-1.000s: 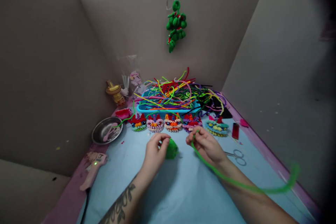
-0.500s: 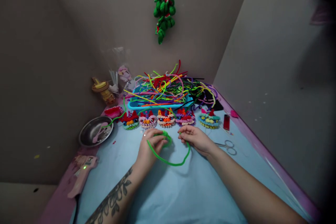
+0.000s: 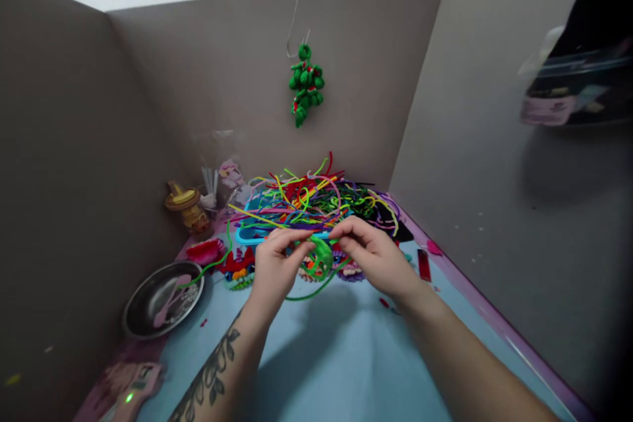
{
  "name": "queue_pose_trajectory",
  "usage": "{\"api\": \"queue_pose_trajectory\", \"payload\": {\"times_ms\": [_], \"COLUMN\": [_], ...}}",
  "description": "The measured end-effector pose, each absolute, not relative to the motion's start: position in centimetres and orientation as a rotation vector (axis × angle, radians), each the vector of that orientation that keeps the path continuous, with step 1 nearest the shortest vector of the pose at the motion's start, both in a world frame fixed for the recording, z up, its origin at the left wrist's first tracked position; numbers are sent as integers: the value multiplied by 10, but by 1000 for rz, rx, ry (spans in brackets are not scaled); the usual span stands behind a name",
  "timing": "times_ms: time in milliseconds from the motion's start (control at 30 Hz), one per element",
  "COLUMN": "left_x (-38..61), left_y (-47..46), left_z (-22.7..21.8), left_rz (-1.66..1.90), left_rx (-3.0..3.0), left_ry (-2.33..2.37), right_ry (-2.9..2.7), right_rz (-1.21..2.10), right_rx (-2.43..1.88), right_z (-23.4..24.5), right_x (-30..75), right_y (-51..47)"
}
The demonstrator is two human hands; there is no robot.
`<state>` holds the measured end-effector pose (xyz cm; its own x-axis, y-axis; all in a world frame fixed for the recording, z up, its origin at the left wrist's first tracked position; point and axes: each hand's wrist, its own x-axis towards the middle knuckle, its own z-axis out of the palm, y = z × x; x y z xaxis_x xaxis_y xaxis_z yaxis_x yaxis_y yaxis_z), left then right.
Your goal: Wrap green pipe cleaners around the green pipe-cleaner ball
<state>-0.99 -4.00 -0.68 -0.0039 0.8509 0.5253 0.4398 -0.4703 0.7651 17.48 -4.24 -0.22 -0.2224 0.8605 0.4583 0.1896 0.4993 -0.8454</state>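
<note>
My left hand (image 3: 281,264) is closed in a pinch on a bright green pipe cleaner piece (image 3: 320,260), bent into a rounded open frame. Close to its upper right edge, my right hand (image 3: 373,254) pinches thumb and forefinger together. The fingertips hide exactly what it grips, seemingly the green strand. A loose length of green pipe cleaner (image 3: 312,297) loops below, between the hands. Just behind the hands stand several colourful pipe cleaner animal heads, such as a red and green one (image 3: 241,271), partly covered by my fingers.
A blue tray (image 3: 243,235) overflows with coloured pipe cleaners (image 3: 301,201). To the left are a metal bowl (image 3: 136,323), a pink glue gun (image 3: 136,386) with a lit green light and a jar (image 3: 194,214). A green ornament (image 3: 305,86) hangs on the back partition.
The view has tilted upward. Both hands have risen off the table and come closer together, lifting the green piece. The right hand has moved to the piece's upper edge.
</note>
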Motion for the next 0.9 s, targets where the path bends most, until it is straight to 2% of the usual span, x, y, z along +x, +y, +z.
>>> {"api": "queue_pose_trajectory", "payload": {"times_ms": [467, 733, 900], "left_x": [-8, -6, -5], "left_y": [-36, -37, -36], "left_z": [-18, -20, -15], "left_rz": [1225, 1219, 1214], "left_rx": [1934, 1903, 1832], "left_ry": [1419, 1421, 1353], "right_ry": [-1668, -1609, -1658], "right_rz": [742, 894, 822], "right_rx": [-1032, -1084, -1072], "right_z": [-20, -24, -25], "right_x": [150, 149, 151], "right_y": [-25, -22, -21]}}
